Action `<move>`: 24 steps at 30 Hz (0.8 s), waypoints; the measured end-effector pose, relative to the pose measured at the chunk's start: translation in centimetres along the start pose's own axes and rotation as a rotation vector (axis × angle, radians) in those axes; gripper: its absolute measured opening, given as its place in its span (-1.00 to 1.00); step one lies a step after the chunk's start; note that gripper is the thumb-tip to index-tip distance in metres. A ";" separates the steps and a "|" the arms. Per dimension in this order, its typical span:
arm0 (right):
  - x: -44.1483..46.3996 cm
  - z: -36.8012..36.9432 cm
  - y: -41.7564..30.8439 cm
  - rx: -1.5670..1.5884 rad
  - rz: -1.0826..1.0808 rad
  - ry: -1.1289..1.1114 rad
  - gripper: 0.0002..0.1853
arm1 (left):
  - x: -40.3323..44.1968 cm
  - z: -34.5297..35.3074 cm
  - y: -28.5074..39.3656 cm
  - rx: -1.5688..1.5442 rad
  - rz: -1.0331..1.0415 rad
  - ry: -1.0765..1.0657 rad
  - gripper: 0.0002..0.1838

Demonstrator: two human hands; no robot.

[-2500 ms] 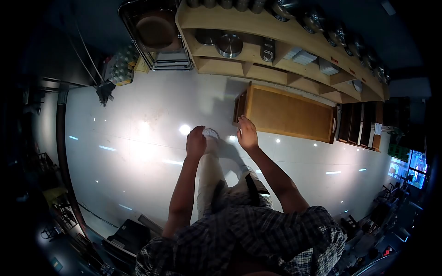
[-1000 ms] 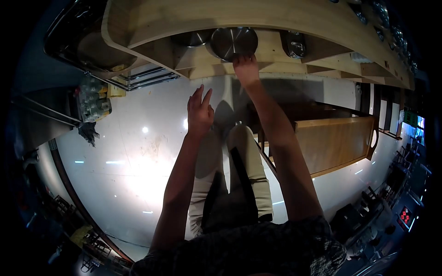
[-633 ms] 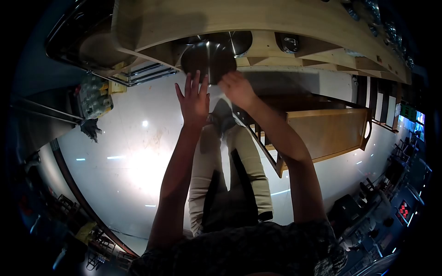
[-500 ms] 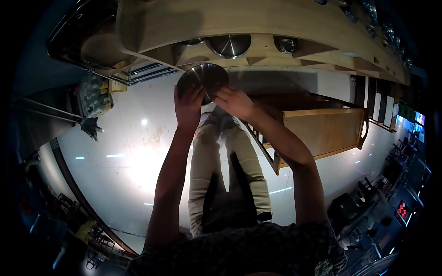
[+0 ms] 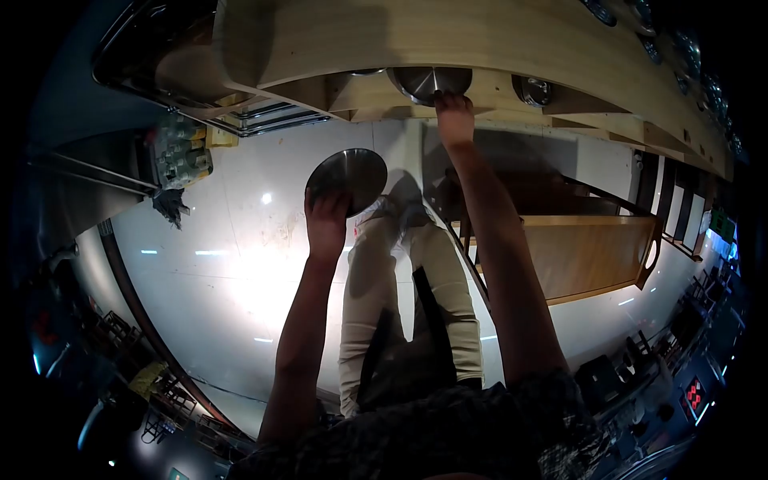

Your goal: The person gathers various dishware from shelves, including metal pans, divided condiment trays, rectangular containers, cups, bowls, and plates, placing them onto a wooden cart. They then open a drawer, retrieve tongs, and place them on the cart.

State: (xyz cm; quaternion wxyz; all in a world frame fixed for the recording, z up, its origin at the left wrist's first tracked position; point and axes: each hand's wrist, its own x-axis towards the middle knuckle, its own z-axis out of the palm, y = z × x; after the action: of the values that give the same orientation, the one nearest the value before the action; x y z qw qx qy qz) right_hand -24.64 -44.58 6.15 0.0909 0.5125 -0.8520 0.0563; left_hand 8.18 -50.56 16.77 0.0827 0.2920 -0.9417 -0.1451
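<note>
We have our left hand (image 5: 326, 228) closed on the near left edge of a round metal disc (image 5: 356, 172), fingers lying over its dark upper face. That disc is held in the air above the pale floor (image 5: 216, 272), slightly tilted, just left of our shoes and well apart from the shelving

Our right hand (image 5: 455, 122) reaches farther off, to the wooden shelf unit (image 5: 496, 44) along the far side. Its bent fingertips touch the near rim of a second disc (image 5: 424, 82), which sits on the shelf below the top board; we cannot tell whether they have a firm grip on it. To the left of that disc we see a sliver of a third disc (image 5: 368, 71), mostly hidden by the board, and to the right a small shiny metal container (image 5: 534, 90)

On the floor to the right we see a brown wooden piece (image 5: 596, 252) with a hole cut in its right end, our right forearm crossing in front of its left part. At the far left lie the metal tubes of a chair frame (image 5: 280, 116), and nearer and farther left a pack of bottles (image 5: 182, 152), with a dark crumpled thing (image 5: 170, 206) just on its near side
</note>
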 end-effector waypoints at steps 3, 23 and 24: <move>0.3 -1.0 0.2 -0.085 -0.064 0.066 -0.78 | 0.5 0.0 0.4 0.002 0.018 0.015 -0.71; -5.3 -20.7 -2.5 0.521 -0.181 0.114 -0.77 | 2.0 -8.7 8.1 -0.074 0.124 0.056 -0.87; -6.3 -23.3 -2.6 0.513 -0.243 0.123 -0.76 | 1.8 -10.4 8.9 -0.067 0.145 0.038 -0.90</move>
State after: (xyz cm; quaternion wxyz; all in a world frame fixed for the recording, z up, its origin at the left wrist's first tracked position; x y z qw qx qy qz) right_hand -17.18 -35.99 27.60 0.0159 0.6125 -0.7352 0.2899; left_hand 4.53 -46.95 29.55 0.1204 0.2229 -0.9532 -0.1649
